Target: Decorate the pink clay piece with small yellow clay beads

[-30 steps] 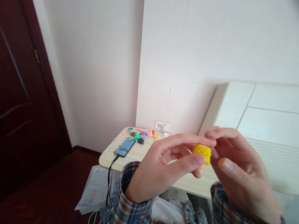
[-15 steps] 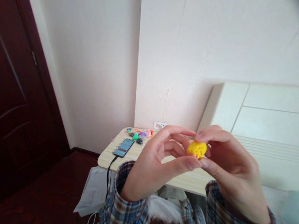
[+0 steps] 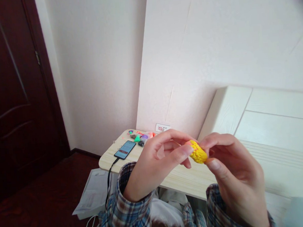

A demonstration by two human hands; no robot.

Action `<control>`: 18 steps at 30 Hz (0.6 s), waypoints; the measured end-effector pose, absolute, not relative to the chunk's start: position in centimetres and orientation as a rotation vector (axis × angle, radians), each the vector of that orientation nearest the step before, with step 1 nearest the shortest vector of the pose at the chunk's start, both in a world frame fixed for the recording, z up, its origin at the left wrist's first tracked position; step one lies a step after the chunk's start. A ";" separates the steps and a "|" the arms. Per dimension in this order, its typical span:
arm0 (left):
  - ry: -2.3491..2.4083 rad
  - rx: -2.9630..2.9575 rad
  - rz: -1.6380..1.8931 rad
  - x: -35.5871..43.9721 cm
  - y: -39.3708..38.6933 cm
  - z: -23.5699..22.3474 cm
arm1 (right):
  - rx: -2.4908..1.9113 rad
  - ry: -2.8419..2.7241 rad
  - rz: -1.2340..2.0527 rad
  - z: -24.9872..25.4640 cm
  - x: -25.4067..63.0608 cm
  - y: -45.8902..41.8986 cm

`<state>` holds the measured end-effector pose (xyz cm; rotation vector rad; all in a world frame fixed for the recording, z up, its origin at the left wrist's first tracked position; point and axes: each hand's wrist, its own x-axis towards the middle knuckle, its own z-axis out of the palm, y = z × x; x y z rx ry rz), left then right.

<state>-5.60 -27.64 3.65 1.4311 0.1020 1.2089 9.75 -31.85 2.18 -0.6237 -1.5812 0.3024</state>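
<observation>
Above one table [image 3: 189, 180], two hands [image 3: 150, 169] [image 3: 240, 173] clamp their fingers [image 3: 179, 154] on one yellow lump [image 3: 199, 153].

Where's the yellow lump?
In the head view, the yellow lump is right of centre, held between the fingers of the left hand and right hand.

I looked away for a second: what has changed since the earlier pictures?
The right hand, its thumb clear of the yellow lump at first, has closed in on the lump's right end. The lump has turned: its pink patch, first at the lower edge, now shows at upper left. The left hand still holds it; the phone stayed on the table.
</observation>
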 end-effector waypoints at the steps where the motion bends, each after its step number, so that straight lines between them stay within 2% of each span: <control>1: 0.100 1.430 1.204 -5.6 -27.7 3.6 | -0.619 -1.580 0.308 2.1 9.8 -31.8; 9: 0.091 1.431 1.201 -5.5 -27.7 3.3 | -0.689 -1.775 0.249 2.3 9.9 -31.9; 18: 0.137 1.500 1.010 -5.7 -27.2 3.3 | -0.672 -1.680 0.086 2.3 9.4 -31.3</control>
